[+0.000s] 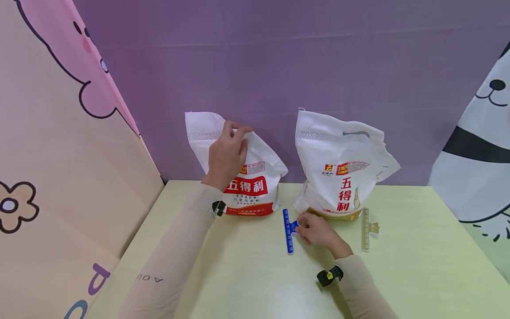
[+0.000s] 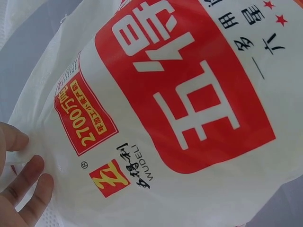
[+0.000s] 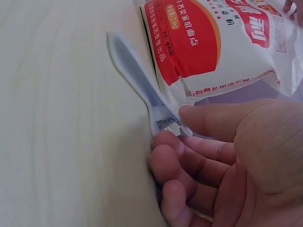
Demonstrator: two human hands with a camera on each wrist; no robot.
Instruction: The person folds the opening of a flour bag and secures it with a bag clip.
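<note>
Blue clip: the long blue plastic clip with a ruled bar (image 1: 287, 232) is at the desk's surface, in front of the gap between the bags; its grip end is partly hidden by fingers and it blurs in the right wrist view, so I can't tell whether it is lifted.
Right hand: thumb and bent fingertips pinch the clip's grip end, the hand (image 1: 316, 229) reaching in low from the right.
Red-printed bag: the white bag with red panels (image 1: 255, 188) stands on the desk, its left front covered by hand and forearm; the left wrist view cuts off its edges.
Left hand: the hand (image 1: 228, 155) holds the bag's upper part, knuckles raised and fingers bent at its sloping top edge.
Gold-based bag: a white bag with a slit handle (image 1: 338, 168) stands to the right.
Tan clip: a tan ruled plastic clip (image 1: 365, 230) lies near it.
Desk: pale, wood-grained desk (image 1: 247, 266).
</note>
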